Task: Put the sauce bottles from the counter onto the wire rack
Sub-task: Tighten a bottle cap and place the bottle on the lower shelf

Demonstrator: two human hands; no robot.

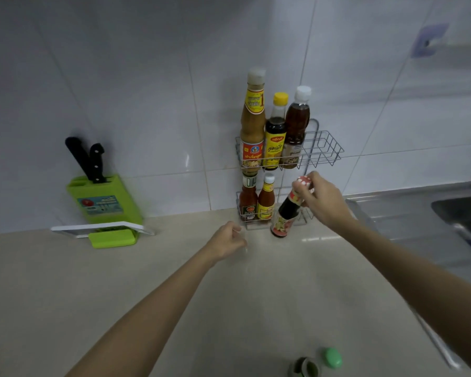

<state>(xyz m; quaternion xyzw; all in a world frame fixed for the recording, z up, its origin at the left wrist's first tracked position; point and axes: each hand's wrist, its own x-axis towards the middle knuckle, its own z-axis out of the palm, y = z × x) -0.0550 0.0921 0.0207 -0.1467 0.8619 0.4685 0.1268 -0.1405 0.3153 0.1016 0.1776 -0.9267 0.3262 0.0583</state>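
Gripping dark bottle [286,213] tilted at wire rack [324,151] lower-tier edge, right hand [321,198], left hand [226,240] loosely curled, holding nothing, over open counter [120,295]

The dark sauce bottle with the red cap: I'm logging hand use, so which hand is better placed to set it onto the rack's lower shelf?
Right. The right hand already grips the dark sauce bottle by its cap, tilted beside the wire rack. The left hand is empty, lower over the counter.
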